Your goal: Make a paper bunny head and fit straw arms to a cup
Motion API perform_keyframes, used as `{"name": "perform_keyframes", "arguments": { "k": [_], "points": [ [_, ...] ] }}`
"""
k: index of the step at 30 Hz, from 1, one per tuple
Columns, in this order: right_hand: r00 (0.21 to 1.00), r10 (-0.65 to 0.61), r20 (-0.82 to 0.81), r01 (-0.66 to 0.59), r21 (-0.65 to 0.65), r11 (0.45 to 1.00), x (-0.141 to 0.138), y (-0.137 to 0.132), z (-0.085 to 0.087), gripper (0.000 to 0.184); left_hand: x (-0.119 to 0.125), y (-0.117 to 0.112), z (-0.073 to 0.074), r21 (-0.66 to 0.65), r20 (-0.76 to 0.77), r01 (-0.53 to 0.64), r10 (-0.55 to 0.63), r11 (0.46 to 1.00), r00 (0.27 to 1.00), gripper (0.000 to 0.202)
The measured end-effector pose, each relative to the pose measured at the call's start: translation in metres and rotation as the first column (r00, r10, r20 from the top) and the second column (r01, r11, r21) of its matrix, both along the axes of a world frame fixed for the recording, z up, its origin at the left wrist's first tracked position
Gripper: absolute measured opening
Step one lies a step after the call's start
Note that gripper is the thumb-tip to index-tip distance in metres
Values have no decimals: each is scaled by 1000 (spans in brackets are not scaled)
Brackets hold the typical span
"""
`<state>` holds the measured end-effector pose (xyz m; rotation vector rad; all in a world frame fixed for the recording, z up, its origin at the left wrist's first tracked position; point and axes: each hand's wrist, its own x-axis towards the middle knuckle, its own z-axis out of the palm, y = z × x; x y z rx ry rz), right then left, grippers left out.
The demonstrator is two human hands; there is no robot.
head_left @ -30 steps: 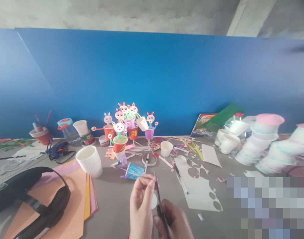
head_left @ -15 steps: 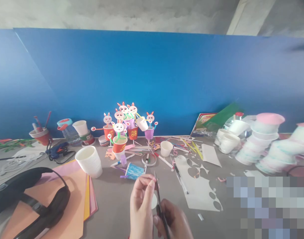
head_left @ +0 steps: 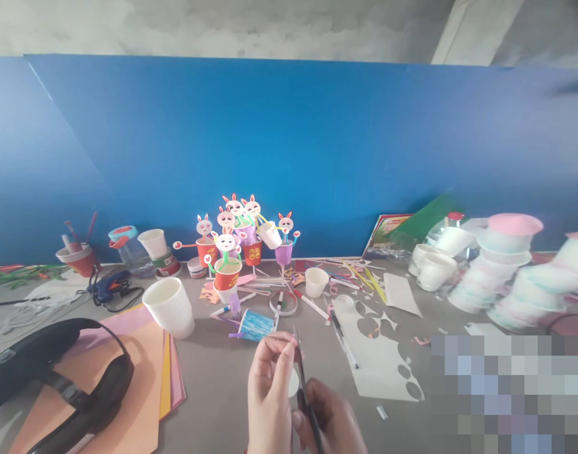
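Observation:
Near the front of the table, my left hand (head_left: 270, 384) is closed in a pinch. Whatever its fingertips grip is too small to make out. My right hand (head_left: 336, 413) is wrapped round dark scissors (head_left: 302, 372), whose blades point up and away beside the left fingertips. Between the hands shows part of a white paper disc (head_left: 294, 382); I cannot tell whether it is held or lies on the table. Just beyond my left hand a blue-coloured paper cup (head_left: 257, 325) lies on its side. Rabbit-faced cup figures (head_left: 228, 268) stand further back.
At right lies a white sheet with round holes (head_left: 378, 372), with a pen (head_left: 344, 340) on its left edge. Stacked white cups (head_left: 169, 309) stand left, beside coloured paper (head_left: 142, 403) under a black headset-like object (head_left: 71, 394). Cup towers (head_left: 501, 271) stand far right; a blue partition (head_left: 289, 151) rises behind.

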<state>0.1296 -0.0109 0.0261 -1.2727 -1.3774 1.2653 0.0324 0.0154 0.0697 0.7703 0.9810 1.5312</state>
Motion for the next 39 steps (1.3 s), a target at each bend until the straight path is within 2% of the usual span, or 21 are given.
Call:
{"name": "perform_keyframes", "arguments": {
  "k": [7,17,24,28,30,31,34,36,39],
  "points": [
    [995,81,53,-80,-29,996,8,1,7,56,0,-1,2,2,-1,-10,10,1000,1000,31],
    [999,-14,39,15,-21,1000,3,-1,-4,54,0,-1,0,8,-13,-18,18,1000,1000,32],
    [994,45,95,-35,-100,994,9,0,8,39,-2,0,-4,43,14,-2,1,999,1000,29],
    [972,41,230,-20,-90,996,27,6,2,30,-7,4,-6,46,44,-5,3,999,999,30],
    [918,-30,396,53,-47,998,44,12,-6,33,-10,6,-8,39,69,-9,7,999,998,32],
    [860,-80,504,94,-3,996,54,15,-10,37,-10,6,-9,36,81,-14,11,999,997,33],
    [630,-108,769,105,54,993,77,22,-17,34,-11,7,-14,33,119,-29,25,999,993,37],
    [523,-92,847,99,47,994,85,25,-15,29,-11,7,-17,13,141,-30,27,999,990,38],
    [447,-64,892,93,25,995,85,28,-8,21,-11,7,-21,-29,194,-17,22,999,981,39]
  ]
}}
